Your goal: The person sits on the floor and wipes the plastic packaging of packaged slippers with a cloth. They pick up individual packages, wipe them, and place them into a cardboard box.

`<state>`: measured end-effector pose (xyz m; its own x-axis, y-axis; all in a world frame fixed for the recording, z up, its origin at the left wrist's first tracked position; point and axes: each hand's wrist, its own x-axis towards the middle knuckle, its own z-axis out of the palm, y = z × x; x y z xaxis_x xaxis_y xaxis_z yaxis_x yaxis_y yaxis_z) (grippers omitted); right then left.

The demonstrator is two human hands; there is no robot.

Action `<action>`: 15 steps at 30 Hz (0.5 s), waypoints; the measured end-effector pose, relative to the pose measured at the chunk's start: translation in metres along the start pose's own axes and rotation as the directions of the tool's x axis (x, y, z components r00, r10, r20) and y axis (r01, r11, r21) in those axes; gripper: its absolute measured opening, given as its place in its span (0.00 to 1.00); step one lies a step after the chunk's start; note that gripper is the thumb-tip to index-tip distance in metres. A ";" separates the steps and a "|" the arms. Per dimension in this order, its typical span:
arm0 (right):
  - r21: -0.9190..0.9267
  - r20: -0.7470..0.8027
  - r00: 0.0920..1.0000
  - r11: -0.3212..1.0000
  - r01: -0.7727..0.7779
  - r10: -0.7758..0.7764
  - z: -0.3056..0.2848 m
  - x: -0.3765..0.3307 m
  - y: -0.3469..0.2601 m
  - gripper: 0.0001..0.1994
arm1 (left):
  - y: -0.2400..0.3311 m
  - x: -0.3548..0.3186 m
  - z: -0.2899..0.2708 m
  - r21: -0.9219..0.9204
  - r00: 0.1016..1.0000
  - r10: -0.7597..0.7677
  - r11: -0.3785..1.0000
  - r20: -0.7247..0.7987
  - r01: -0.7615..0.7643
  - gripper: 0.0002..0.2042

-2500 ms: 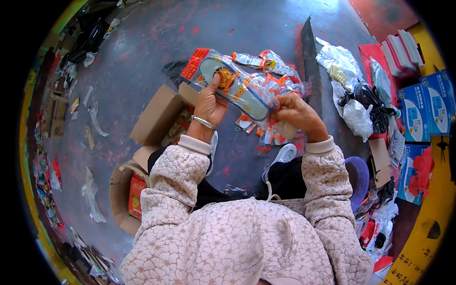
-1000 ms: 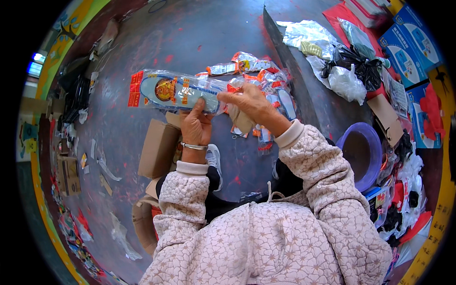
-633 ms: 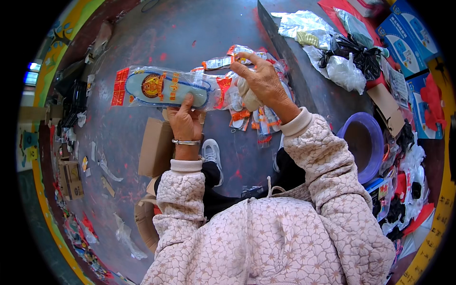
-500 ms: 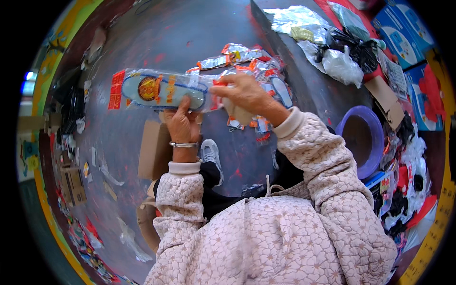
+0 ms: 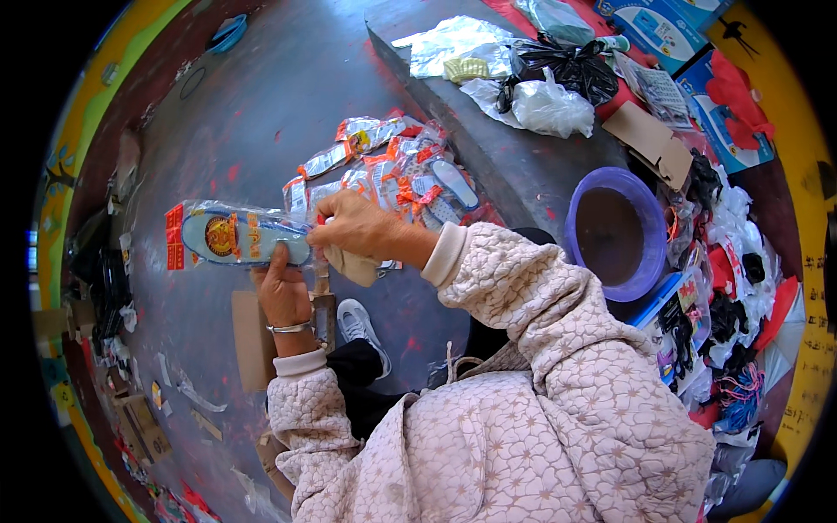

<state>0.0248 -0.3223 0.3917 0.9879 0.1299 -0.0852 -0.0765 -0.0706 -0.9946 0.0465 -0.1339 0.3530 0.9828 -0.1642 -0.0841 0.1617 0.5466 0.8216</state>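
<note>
Insole packet (image 5: pixel 240 235) of clear plastic, red at its left end and pale blue inside, lies across the left grip (image 5: pixel 285 301), clamped near its right end between thumb and fingers. The right grip (image 5: pixel 362 225) curls at that end, holding a beige fabric-like scrap (image 5: pixel 351 265) under its palm; what its fingertips pinch is hard to tell.

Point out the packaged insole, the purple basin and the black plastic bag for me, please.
Packaged insole (image 5: pixel 248 237): head view, on its middle.
Purple basin (image 5: pixel 656 234): head view, on its rim.
Black plastic bag (image 5: pixel 580 74): head view, crumpled middle.
</note>
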 end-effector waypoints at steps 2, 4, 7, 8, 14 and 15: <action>-0.106 -0.091 0.990 0.989 0.101 -0.111 0.006 0.002 0.003 0.15 | -0.002 -0.003 0.003 -0.020 0.997 -0.073 0.997 0.014 0.073 0.16; -0.043 -0.052 0.998 0.999 0.031 -0.034 0.004 0.002 0.002 0.18 | -0.002 -0.006 0.006 -0.037 0.993 -0.118 0.992 0.013 0.119 0.16; -0.029 -0.083 0.992 0.996 0.089 -0.091 0.008 0.004 0.005 0.21 | -0.001 -0.008 0.011 -0.057 0.990 -0.143 0.988 0.002 0.143 0.16; -0.040 -0.107 0.985 0.990 0.134 -0.137 0.009 0.005 0.007 0.22 | 0.000 -0.009 0.013 -0.062 0.989 -0.148 0.987 0.006 0.148 0.16; 0.278 -0.003 0.996 0.957 0.083 -0.085 0.002 0.001 -0.002 0.28 | 0.003 -0.013 0.023 -0.138 0.971 -0.211 0.964 0.116 0.226 0.17; 0.225 -0.004 0.992 0.966 0.127 -0.129 0.003 0.004 0.001 0.28 | 0.004 -0.014 0.023 -0.149 0.965 -0.224 0.959 0.135 0.243 0.18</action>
<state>0.0279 -0.3189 0.3901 0.9900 0.1337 0.0444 0.0211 0.1712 -0.9850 0.0317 -0.1480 0.3706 0.9006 -0.3914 -0.1891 0.4070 0.6062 0.6833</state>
